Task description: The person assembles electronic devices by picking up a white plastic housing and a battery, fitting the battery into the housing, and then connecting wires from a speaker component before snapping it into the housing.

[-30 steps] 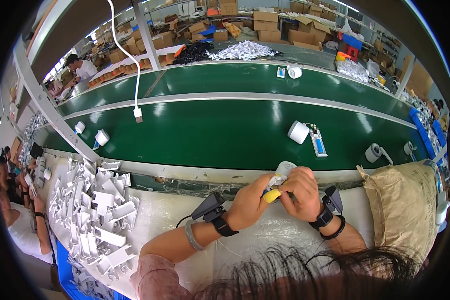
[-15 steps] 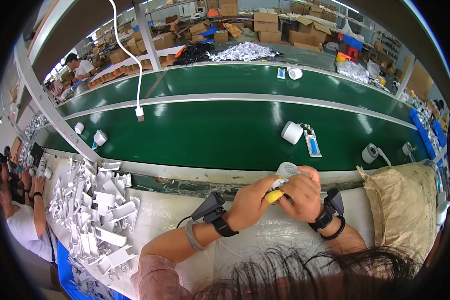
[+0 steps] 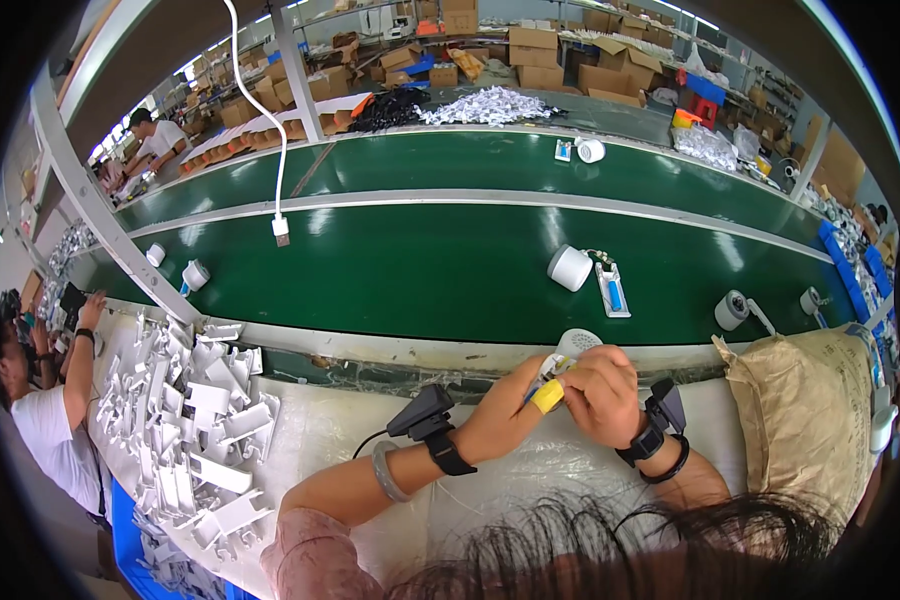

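Both hands meet at the bench (image 3: pixel 370 430) edge, just below the green belt (image 3: pixel 450 270). Left hand (image 3: pixel 505 410): grip closed on a yellow tool (image 3: pixel 547 397). Right hand (image 3: pixel 600 395): grip clenched around a white round part (image 3: pixel 576 345), at 12 o'clock from the tool. White brackets (image 3: pixel 190 420) lie at 9 o'clock.

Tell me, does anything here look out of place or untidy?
The white plastic brackets lie in a loose, jumbled heap left of the left hand, some tilted. A white cable dangles over the green conveyor belt. Otherwise nothing stands out.
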The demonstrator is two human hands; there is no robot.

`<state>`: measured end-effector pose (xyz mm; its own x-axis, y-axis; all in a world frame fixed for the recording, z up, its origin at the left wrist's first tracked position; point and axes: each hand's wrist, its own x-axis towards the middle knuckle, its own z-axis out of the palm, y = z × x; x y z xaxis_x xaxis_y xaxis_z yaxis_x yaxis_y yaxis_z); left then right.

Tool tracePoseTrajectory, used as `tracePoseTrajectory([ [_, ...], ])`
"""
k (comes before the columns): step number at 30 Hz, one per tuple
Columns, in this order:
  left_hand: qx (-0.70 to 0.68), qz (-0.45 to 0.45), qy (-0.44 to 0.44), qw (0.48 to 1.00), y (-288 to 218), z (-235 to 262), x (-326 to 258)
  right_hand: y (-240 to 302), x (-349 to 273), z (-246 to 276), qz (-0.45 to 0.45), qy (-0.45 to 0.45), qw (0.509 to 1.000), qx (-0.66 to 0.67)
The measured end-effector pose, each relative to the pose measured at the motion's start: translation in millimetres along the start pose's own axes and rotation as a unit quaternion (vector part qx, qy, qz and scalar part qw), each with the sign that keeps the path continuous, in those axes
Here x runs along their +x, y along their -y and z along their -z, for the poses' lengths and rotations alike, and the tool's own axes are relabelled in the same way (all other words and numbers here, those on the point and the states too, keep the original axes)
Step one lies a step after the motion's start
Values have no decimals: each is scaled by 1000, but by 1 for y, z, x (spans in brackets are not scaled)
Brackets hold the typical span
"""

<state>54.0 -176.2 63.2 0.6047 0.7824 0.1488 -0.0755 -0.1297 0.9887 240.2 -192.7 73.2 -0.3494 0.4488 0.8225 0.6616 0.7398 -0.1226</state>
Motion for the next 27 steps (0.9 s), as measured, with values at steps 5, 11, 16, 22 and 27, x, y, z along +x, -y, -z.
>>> tracePoseTrajectory([
  [5, -30, -49, 7, 998, 15, -2, 1, -1, -3, 0, 17, -5, 1000, 5],
  [11, -39, -15, -7, 999, 20, -3, 0, -1, -4, 0, 22, -6, 1000, -7],
  [16, -33, 19, -11, 999, 11, -1, -1, 0, -6, 1, 34, -2, 999, -26],
  [22, -32, 20, -26, 999, 13, -2, -1, 3, -10, -4, 13, -11, 999, -40],
  [27, -14, -6, -46, 999, 11, -5, -3, 4, -9, -3, 18, -14, 999, -38],
])
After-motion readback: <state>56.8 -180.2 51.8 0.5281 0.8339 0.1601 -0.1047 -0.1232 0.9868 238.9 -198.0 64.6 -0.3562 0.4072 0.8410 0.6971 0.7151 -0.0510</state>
